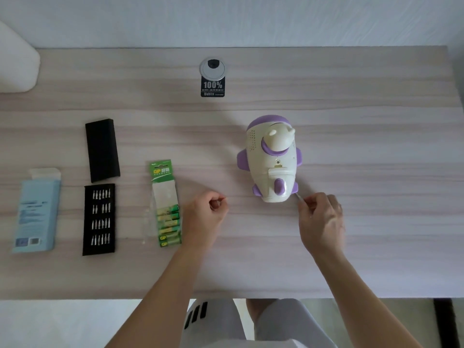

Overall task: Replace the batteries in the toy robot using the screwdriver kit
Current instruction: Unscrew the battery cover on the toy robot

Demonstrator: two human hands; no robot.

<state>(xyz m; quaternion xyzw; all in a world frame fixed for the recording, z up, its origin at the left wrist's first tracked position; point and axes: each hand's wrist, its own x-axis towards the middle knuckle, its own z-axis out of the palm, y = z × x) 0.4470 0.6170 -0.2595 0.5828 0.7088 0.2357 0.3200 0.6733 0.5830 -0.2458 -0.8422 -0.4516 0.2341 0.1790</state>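
Observation:
The white and purple toy robot (272, 159) lies on the wooden desk (351, 109), right of centre, its underside up. My right hand (321, 217) grips a thin metal screwdriver (299, 197) whose tip points at the robot's lower right corner. My left hand (209, 212) is curled into a loose fist on the desk just right of a green pack of batteries (166, 204); whether it holds anything I cannot tell. A black tray of screwdriver bits (99, 219) lies open at the left, its black lid (102, 149) above it.
A light blue box (37, 212) lies at the far left. A round cable grommet (213, 68) with a black sticker (213, 87) sits at the desk's back. A white object (17, 61) is at the top left corner. My knees show below the front edge.

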